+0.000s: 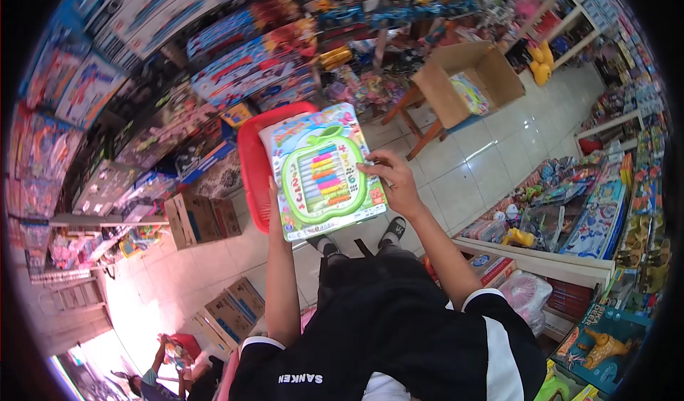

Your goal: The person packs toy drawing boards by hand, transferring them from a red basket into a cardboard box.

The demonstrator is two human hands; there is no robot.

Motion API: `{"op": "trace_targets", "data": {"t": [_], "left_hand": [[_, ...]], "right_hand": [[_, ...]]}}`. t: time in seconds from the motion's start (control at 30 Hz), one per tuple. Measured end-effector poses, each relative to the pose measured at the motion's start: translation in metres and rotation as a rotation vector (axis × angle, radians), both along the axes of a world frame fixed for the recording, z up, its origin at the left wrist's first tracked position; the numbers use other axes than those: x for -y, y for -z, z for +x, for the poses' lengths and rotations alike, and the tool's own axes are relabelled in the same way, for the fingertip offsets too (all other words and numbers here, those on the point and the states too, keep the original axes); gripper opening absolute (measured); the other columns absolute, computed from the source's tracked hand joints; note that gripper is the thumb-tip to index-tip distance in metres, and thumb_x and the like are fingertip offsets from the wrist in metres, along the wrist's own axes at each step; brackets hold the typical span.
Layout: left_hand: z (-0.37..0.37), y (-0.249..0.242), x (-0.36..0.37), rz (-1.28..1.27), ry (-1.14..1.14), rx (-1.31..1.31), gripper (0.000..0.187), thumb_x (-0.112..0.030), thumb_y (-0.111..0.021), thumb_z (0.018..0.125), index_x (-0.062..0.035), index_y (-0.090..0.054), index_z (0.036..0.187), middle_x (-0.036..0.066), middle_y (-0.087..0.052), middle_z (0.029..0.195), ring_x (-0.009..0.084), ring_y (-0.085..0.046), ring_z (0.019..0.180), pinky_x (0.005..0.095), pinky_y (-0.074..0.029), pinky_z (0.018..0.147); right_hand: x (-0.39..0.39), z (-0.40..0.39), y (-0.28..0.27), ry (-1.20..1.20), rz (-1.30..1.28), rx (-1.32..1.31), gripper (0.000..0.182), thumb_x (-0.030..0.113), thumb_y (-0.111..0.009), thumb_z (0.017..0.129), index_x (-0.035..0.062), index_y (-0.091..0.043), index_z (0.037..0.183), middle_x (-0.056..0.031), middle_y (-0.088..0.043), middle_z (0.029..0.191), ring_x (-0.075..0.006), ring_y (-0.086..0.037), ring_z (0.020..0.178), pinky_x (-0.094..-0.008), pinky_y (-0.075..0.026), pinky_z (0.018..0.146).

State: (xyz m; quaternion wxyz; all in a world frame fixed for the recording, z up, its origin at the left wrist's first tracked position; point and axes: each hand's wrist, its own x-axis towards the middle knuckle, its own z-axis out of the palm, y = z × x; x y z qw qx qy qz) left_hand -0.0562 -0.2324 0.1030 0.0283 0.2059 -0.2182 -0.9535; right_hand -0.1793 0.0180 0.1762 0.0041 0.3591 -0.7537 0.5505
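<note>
I hold a boxed toy (pixel 322 173) up in front of me with both hands: a green apple-shaped abacus with coloured bead rows on a bright printed card. My left hand (pixel 273 196) grips its left edge, with the fingers mostly hidden behind the pack. My right hand (pixel 392 180) pinches the right edge, thumb on the front. A red plastic basket (pixel 255 160) sits directly behind the pack, and I cannot tell whether my left hand also holds it. My black shirt and shoes show below.
An open cardboard box (pixel 467 80) rests on a wooden stool on the white tiled floor. Toy-filled shelves (pixel 570 208) line the right, and stacked boxed toys (pixel 242 66) the back. Brown cartons (pixel 203 219) stand at the left. Another person (pixel 171 362) is at the lower left.
</note>
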Motion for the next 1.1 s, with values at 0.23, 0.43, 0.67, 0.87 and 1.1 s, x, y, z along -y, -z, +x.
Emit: {"op": "trace_targets", "data": {"t": [0.23, 0.43, 0.67, 0.87, 1.1], "left_hand": [[-0.053, -0.007, -0.140, -0.289, 0.030, 0.216, 0.038, -0.022, -0.064, 0.087, 0.0024, -0.056, 0.115, 0.011, -0.066, 0.106, 0.0182, -0.067, 0.091, 0.0316, -0.055, 0.081], [-0.095, -0.001, -0.216, -0.421, 0.201, 0.175, 0.036, -0.018, -0.061, 0.089, 0.0033, -0.055, 0.117, 0.010, -0.066, 0.105, 0.0170, -0.067, 0.088, 0.0294, -0.054, 0.079], [-0.137, -0.021, -0.292, -0.355, 0.518, 0.062, 0.043, -0.024, -0.059, 0.095, 0.0009, -0.048, 0.129, 0.011, -0.063, 0.114, 0.0158, -0.064, 0.098, 0.0292, -0.052, 0.084], [-0.176, -0.024, -0.319, -0.545, 0.689, -0.047, 0.046, -0.018, -0.064, 0.092, 0.0022, -0.047, 0.130, 0.010, -0.062, 0.117, 0.0141, -0.062, 0.100, 0.0291, -0.051, 0.085], [-0.253, -0.010, -0.331, -0.689, 0.908, -0.003, 0.045, -0.021, -0.070, 0.089, 0.0044, -0.053, 0.121, 0.010, -0.064, 0.111, 0.0124, -0.062, 0.098, 0.0272, -0.050, 0.084]], "right_hand": [[-0.149, -0.028, 0.009, 0.098, 0.017, 0.088, 0.043, -0.010, -0.059, 0.076, 0.0162, -0.073, 0.107, -0.0108, -0.052, 0.120, -0.0237, -0.055, 0.103, -0.0345, -0.046, 0.088], [-0.258, -0.027, 0.022, 0.195, -0.340, 0.705, 0.045, 0.011, -0.048, 0.098, 0.0064, -0.038, 0.142, -0.0080, -0.049, 0.131, -0.0176, -0.054, 0.111, -0.0292, -0.045, 0.091], [-0.292, -0.014, 0.042, 0.491, -0.435, 0.798, 0.053, 0.015, -0.060, 0.093, -0.0004, -0.035, 0.137, -0.0129, -0.055, 0.122, -0.0158, -0.059, 0.104, -0.0282, -0.048, 0.086], [-0.313, -0.034, 0.039, 0.655, -0.528, 0.790, 0.054, 0.010, -0.068, 0.088, -0.0035, -0.040, 0.131, -0.0135, -0.060, 0.114, -0.0170, -0.061, 0.101, -0.0283, -0.050, 0.084], [-0.325, -0.081, 0.044, 0.802, -0.520, 0.810, 0.053, 0.010, -0.068, 0.087, -0.0044, -0.041, 0.131, -0.0157, -0.061, 0.111, -0.0185, -0.062, 0.098, -0.0293, -0.051, 0.083]]}}
